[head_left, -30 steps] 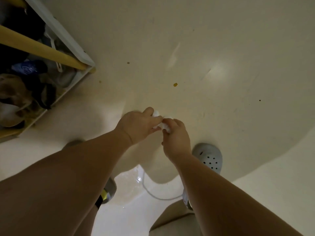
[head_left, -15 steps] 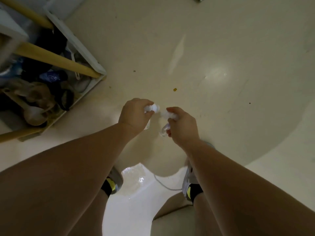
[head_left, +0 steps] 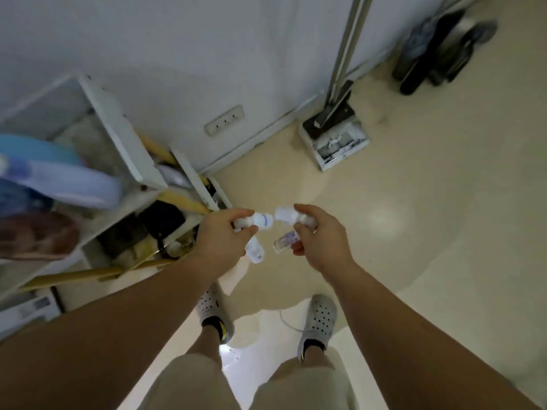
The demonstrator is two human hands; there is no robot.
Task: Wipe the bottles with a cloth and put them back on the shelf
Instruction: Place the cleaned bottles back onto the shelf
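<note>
Head view looks down on a pale floor (head_left: pixel 414 232), with the white shelf (head_left: pixel 124 137) against the wall at the left, its compartments crammed with blurred things I cannot name. From where I sit, both bare arms reach forward over the floor and the hands meet in mid-frame, close together but apart.

The left hand (head_left: pixel 222 235) is curled round two bottles. A white bottle with the blue label (head_left: pixel 262 221) sticks out between thumb and fingers. A second small bottle (head_left: pixel 255 253) hangs below it, tilted down and inward. The right hand (head_left: pixel 322 238) also grips two, a plain white bottle (head_left: pixel 284 214) on top and a clear vial (head_left: pixel 282 242) beneath.

The two upper bottles lie nearly level, long axes in one line, free ends facing and almost touching. The two lower ones slant toward each other. I cannot make out a cloth in either hand, so I cannot tell whether wiping is done.

What the next move turns on, as I judge it, is that the shelf lies to the left of both hands. That makes the left hand the nearer, with its bottles pointing away from the shelf. Putting them back would mean swinging that hand leftward and standing each bottle upright. With two in each grip, one could slip.
</note>
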